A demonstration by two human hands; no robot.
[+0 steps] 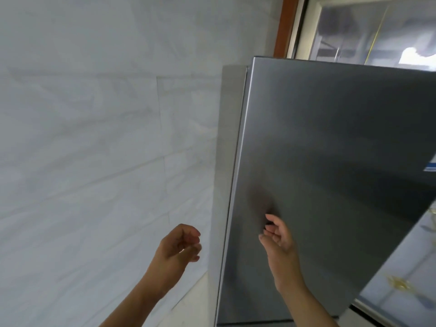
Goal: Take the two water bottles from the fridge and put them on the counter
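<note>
Two bare hands raised before a closed grey fridge.

Left hand (179,246): fingers loosely curled together, empty, in front of the pale tiled wall (94,138). Right hand (278,241): fingers half-curled and apart, empty, at the fridge door (330,149) near its left edge; whether it touches cannot be told. Water bottles: none in sight. Window (365,31) above the fridge.

No words or numbers can be read; a small blue and white sticker (429,166) sits on the fridge door (330,161), too blurry to read.
</note>
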